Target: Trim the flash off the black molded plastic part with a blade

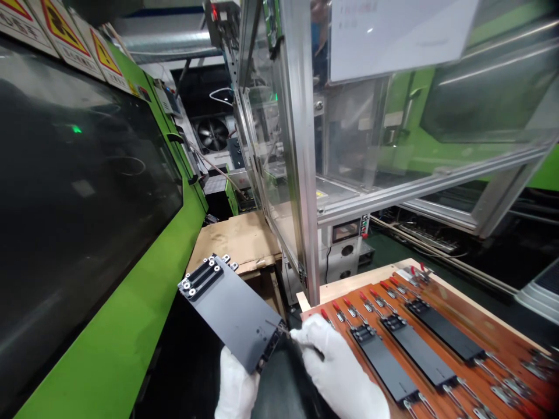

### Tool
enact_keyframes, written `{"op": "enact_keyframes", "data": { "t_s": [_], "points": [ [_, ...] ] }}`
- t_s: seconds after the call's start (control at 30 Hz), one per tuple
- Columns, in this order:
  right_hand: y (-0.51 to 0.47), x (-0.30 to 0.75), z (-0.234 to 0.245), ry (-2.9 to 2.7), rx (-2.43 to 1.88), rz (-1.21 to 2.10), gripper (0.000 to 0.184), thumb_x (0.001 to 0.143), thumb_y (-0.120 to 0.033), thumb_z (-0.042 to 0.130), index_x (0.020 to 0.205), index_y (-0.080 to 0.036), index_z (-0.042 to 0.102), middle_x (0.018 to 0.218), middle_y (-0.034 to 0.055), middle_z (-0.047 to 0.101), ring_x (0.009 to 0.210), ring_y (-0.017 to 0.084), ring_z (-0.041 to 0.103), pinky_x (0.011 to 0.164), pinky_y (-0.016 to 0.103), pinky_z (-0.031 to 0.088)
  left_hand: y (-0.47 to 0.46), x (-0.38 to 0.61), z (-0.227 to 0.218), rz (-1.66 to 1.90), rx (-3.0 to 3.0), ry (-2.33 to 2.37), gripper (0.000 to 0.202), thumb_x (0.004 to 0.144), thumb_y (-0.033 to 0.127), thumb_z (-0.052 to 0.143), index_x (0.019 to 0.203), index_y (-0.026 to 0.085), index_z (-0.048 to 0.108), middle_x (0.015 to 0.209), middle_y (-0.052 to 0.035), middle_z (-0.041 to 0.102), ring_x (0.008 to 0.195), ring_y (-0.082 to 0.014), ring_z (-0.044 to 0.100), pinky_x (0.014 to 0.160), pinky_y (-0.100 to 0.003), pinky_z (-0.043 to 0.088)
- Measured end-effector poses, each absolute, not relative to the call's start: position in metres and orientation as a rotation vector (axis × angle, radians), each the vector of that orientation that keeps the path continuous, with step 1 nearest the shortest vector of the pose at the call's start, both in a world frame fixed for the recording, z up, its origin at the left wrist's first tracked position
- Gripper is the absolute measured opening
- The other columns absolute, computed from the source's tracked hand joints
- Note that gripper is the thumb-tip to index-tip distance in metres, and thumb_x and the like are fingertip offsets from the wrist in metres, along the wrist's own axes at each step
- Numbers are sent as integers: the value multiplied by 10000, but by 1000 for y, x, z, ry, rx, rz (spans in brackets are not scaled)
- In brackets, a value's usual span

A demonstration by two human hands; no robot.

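My left hand [237,381], in a white glove, grips the lower edge of a flat dark grey rectangular housing [238,311], which is tilted in the air. Slots and pale round inserts line the housing's far end. At its near right corner is my right hand [327,355], also gloved in white, with thumb and fingers pinched together. Something thin and dark shows at those fingertips, too small to name. Beside the right hand lies an orange-brown fixture board [362,343], where several red-handled toggle clamps surround three similar housings [384,361].
A green machine with a dark window [82,192] stands close on the left. Ahead is a cardboard-topped table [240,235]. An aluminium frame post [301,151] with clear panels rises beyond the fixture board, and its horizontal rail [428,183] runs right.
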State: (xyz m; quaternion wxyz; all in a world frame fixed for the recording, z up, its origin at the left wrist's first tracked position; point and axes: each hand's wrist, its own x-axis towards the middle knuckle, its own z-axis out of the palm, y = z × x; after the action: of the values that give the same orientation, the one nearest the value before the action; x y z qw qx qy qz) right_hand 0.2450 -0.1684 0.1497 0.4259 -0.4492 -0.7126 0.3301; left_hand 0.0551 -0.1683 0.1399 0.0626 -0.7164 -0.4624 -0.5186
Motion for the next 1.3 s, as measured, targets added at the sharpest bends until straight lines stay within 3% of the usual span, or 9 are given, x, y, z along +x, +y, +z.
{"op": "enact_keyframes", "data": {
  "t_s": [0.2,0.47,0.73,1.07,1.3],
  "points": [
    [-185,236,149,-1789,-1263,916,197,922,-296,386,746,-226,443,758,-17,471,737,112,552,729,225,442,-171,62,152,-1567,-2147,-1368,114,815,223,577,736,166,637,642,-57,698,533,-185,682,518,-258,595],
    [-180,236,156,-1724,-1176,811,224,877,-186,392,708,-206,537,809,23,539,744,129,540,758,246,451,-169,51,140,-1466,-2112,-1257,91,800,162,565,829,205,639,722,-42,711,643,-194,707,630,-296,613],
    [-158,239,142,-1501,-1131,854,208,883,-214,453,708,-193,562,748,14,549,744,148,569,746,271,472,-168,45,121,-1471,-2065,-1327,123,766,168,580,877,203,620,723,-56,711,605,-205,704,533,-292,600],
    [-166,238,133,-1625,-1087,664,262,919,-201,416,732,-188,599,735,26,553,717,140,566,722,261,480,-168,48,116,-1547,-2163,-1379,185,721,155,653,900,198,626,745,-54,736,632,-207,719,574,-262,605],
    [-171,246,130,-1552,-1053,582,224,911,-187,443,796,-192,636,764,28,575,754,136,584,733,237,488,-168,62,129,-1580,-2083,-1340,197,732,82,580,894,192,606,753,-50,718,654,-185,711,622,-249,602]
  ]
}}
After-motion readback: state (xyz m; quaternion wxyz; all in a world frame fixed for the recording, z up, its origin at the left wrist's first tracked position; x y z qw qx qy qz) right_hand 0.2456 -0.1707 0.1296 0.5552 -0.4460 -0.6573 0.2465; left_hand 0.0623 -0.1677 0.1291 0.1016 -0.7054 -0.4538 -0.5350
